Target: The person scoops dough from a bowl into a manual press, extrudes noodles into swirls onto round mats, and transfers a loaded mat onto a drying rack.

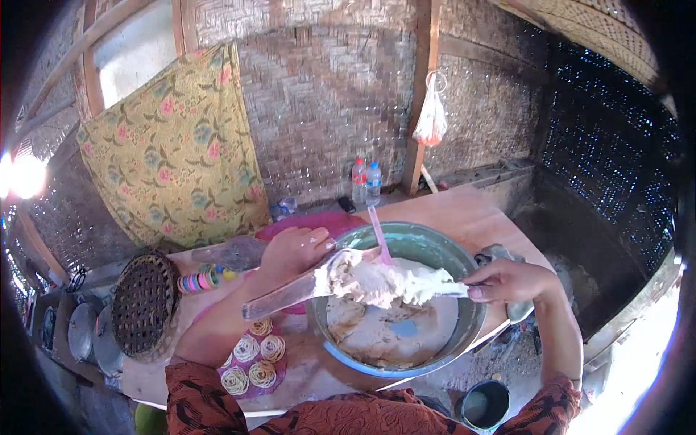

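Observation:
My left hand (296, 252) is closed around a wooden tool with a long flat handle (284, 299), raised over the near left rim of a wide basin (471, 328). Thick pale dough (384, 281) clings to the tool and stretches across to the right. At its right end, my right hand (507, 281) pinches a thin, light-coloured utensil (453, 290), its far part covered by dough. More dough (428, 322) lies in the basin below. A pink stick (378, 230) slants up near the basin's far side, its lower end hidden behind the dough.
Several swirled noodle-like nests (246, 351) lie on a pink sheet to the left. A woven tray (145, 304) and coloured rings (197, 281) are farther left. Two bottles (373, 183) stand by the wall. A bucket (486, 404) is below the table's near edge.

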Available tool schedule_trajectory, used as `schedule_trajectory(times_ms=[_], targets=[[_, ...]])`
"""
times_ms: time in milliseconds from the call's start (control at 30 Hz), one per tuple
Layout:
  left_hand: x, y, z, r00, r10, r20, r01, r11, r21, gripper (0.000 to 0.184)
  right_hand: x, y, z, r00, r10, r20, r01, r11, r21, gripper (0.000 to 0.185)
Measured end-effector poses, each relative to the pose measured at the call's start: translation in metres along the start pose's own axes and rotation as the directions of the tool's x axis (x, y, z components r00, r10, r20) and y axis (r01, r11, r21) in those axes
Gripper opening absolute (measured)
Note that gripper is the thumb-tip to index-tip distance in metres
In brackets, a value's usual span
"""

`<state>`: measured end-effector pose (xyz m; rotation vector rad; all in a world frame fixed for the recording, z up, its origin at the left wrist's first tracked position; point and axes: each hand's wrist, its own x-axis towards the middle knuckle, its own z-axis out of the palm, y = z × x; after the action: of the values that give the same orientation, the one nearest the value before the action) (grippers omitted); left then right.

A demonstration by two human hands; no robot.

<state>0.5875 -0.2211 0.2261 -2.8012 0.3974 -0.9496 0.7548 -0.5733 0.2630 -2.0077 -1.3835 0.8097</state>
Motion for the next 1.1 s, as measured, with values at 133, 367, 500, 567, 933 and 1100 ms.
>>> schedule_trajectory(times_ms=[133,367,500,567,933,1100], targets=[[0.027,0.018,0.013,0.999,0.019,-0.037,-0.020,1.000,-0.015,0.016,0.016,-0.026,0.007,0.971,-0.198,-0.136,0.164,0.960,-0.226,0.032],[0.039,0.020,0.015,0.997,0.015,0.077,0.000,0.982,-0.188,0.049,0.031,-0.072,0.087,0.796,-0.551,-0.250,-0.255,0.068,-0.965,0.046],[0.051,0.003,0.022,0.877,-0.254,0.407,0.303,0.951,-0.059,0.039,0.003,-0.068,0.076,0.771,-0.564,-0.297,-0.259,0.149,-0.954,0.046],[0.031,-0.024,0.045,0.984,-0.170,0.048,0.172,0.984,-0.054,0.033,-0.018,-0.076,0.066,0.723,-0.549,-0.420,-0.328,0.262,-0.908,0.045],[0.020,0.008,0.075,0.941,-0.293,0.170,0.293,0.453,-0.842,0.045,0.030,-0.072,0.074,0.797,-0.560,-0.227,-0.131,0.207,-0.970,0.034],[0.017,-0.010,0.045,0.984,-0.176,0.022,0.175,0.984,0.038,0.032,-0.006,-0.059,0.066,0.748,-0.558,-0.360,-0.210,0.316,-0.925,0.038]])
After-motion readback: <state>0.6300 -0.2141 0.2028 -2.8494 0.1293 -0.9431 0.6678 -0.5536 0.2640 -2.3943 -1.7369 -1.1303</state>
